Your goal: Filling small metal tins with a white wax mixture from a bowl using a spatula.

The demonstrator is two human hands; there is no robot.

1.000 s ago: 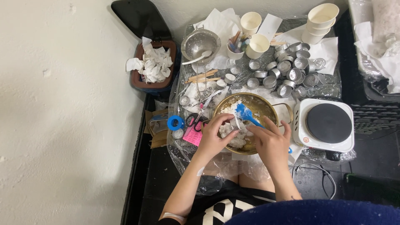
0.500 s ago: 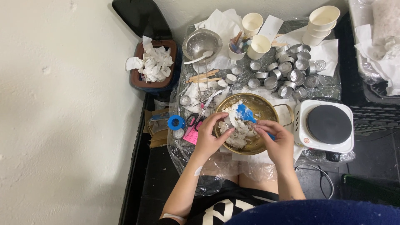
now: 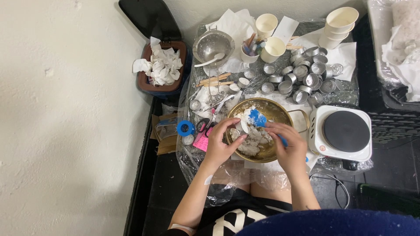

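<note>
A brass-coloured pot (image 3: 282,114) with white waxy chunks (image 3: 253,142) in it sits in front of me on a plastic-covered table. My left hand (image 3: 218,144) holds a small round tin (image 3: 242,127) tilted over the pot's left side. My right hand (image 3: 288,148) grips a blue spatula (image 3: 258,118) whose blade points at the tin's mouth. Both hands hover over the pot, close together.
A white hot plate (image 3: 341,133) stands right of the pot. Several small empty metal tins (image 3: 306,78) lie behind it, with paper cups (image 3: 273,48), a steel strainer bowl (image 3: 213,43), wooden sticks (image 3: 214,80), scissors (image 3: 203,126), blue tape (image 3: 185,128). A bin of crumpled tissue (image 3: 162,67) is at left.
My hands shifted slightly over the pot; the spatula blade now sits closer to the tin in my left hand. Nothing else moved.
</note>
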